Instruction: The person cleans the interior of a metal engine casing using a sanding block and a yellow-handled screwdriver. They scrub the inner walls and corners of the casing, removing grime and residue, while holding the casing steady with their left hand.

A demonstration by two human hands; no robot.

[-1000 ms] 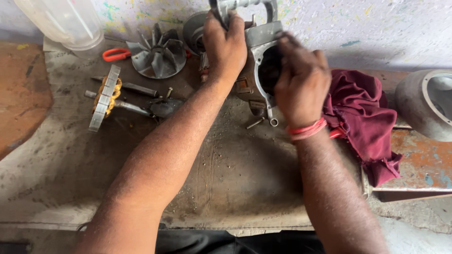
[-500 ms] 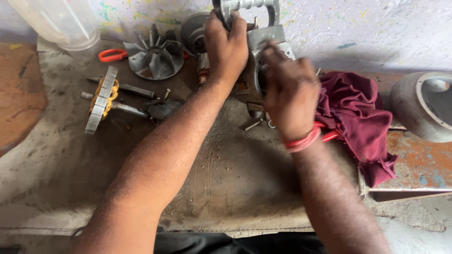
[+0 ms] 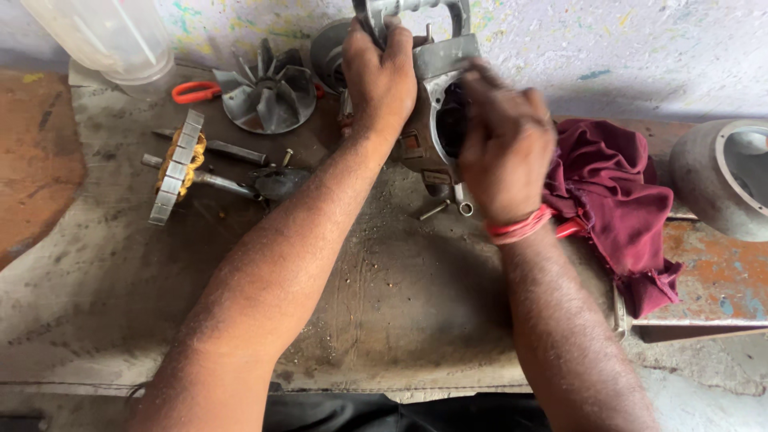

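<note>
Stretching from the near edge, a worn grey workbench [image 3: 384, 320] is seen, with both forearms reaching away over it. Further in, a small bolt [image 3: 434, 210] and a ring-ended metal piece [image 3: 464, 206] lie just under the right hand [image 3: 506, 152], whose wrist carries a red band [image 3: 520, 228]. That hand is pressed against the open round mouth of a grey metal motor housing [image 3: 432, 104], fingers curled in at the opening; what they pinch, if anything, cannot be told. The housing stands on the bench at its far middle, near the wall. The left hand [image 3: 382, 80] is closed around the housing's upper part, just below the handle [image 3: 416, 10]. To the right, a maroon cloth [image 3: 616, 192] is bunched beside the right wrist, and a grey cylindrical casing [image 3: 716, 180] sits beyond it. To the left, a rotor with copper windings [image 3: 178, 168] lies on the bench, well apart from the hands. Farther back, a grey fan impeller [image 3: 268, 88] rests beside red-handled pliers [image 3: 196, 92], and a clear plastic jar [image 3: 104, 36] stands at the far left corner.
</note>
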